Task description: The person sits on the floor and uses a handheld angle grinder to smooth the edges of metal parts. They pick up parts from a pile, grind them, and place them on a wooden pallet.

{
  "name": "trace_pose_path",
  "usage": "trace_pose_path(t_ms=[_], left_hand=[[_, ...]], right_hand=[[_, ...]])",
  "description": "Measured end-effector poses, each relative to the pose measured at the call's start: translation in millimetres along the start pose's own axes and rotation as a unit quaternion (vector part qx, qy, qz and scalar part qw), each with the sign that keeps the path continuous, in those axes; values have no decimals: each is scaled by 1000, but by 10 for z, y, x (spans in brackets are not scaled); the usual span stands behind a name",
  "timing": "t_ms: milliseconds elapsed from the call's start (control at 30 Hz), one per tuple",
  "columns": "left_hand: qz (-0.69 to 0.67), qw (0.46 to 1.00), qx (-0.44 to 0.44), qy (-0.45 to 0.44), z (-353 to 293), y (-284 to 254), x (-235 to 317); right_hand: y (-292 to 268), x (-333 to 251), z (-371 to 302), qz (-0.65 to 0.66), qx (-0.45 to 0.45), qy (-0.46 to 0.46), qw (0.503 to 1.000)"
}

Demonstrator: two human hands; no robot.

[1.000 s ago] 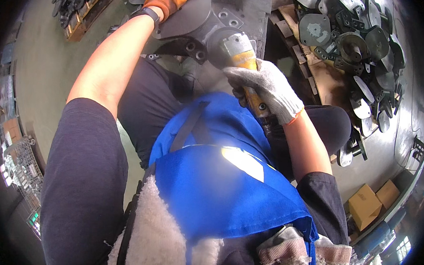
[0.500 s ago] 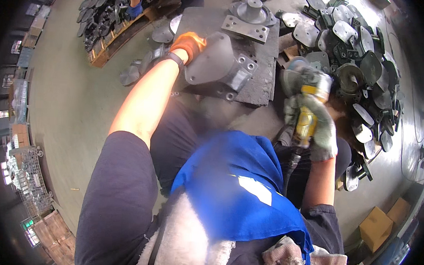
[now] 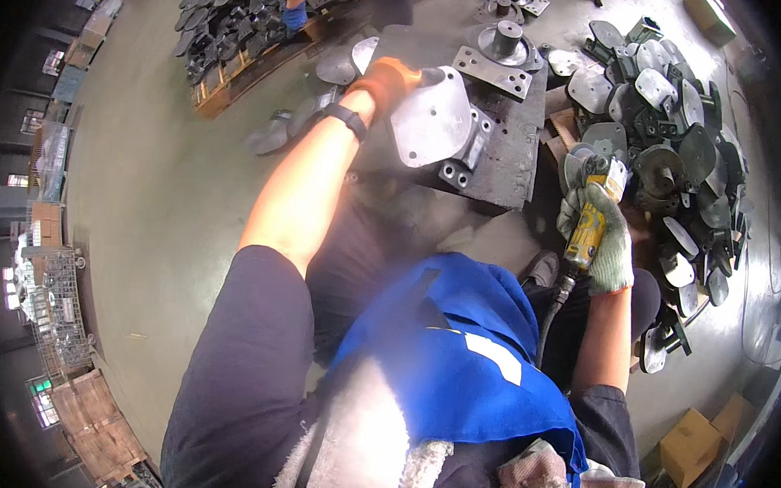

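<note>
My left hand (image 3: 388, 83), in an orange glove, grips the upper left edge of a flat grey metal plate (image 3: 431, 126) with rounded corners and small holes. The plate is part of a bracket, whose block with bolt holes (image 3: 470, 150) shows at its right side. Both are over a dark, heavy work block (image 3: 514, 149). Wrapped round a yellow angle grinder (image 3: 586, 227) is my right hand (image 3: 614, 251) in a pale grey glove. The grinder is held right of the work block, apart from the plate, its disc partly hidden. A hose runs from its lower end.
A flanged metal part with a round post (image 3: 507, 41) sits at the work block's far end. Many similar brackets (image 3: 655, 90) are heaped on the right. At far left, a co-worker's blue-gloved hand (image 3: 294, 16) is over a loaded wooden pallet (image 3: 216, 99). Cardboard boxes (image 3: 691, 448) stand lower right.
The whole view has shifted, so the scene sits farther right. The plate in my left hand has tilted and its face looks brighter. My right hand keeps the grinder beside the work block.
</note>
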State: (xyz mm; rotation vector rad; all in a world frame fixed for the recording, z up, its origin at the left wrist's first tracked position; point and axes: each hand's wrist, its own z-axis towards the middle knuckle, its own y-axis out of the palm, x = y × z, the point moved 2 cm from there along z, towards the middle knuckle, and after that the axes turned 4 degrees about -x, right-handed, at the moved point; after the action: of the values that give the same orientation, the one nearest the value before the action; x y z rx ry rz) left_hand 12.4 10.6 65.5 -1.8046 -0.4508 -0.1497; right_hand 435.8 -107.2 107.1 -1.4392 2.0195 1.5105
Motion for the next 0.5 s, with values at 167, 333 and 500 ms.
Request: trace_pose_path(t_ms=[167, 333, 500], left_hand=[[-50, 981, 54, -181, -529, -606, -258], [85, 969, 182, -145, -965, -1053, -928], [97, 941, 196, -256, -1439, -1335, -1634]], right_hand=[[225, 1, -24, -38, -15, 12, 999], [138, 78, 35, -82, -45, 26, 995], [232, 86, -7, -93, -38, 34, 994]])
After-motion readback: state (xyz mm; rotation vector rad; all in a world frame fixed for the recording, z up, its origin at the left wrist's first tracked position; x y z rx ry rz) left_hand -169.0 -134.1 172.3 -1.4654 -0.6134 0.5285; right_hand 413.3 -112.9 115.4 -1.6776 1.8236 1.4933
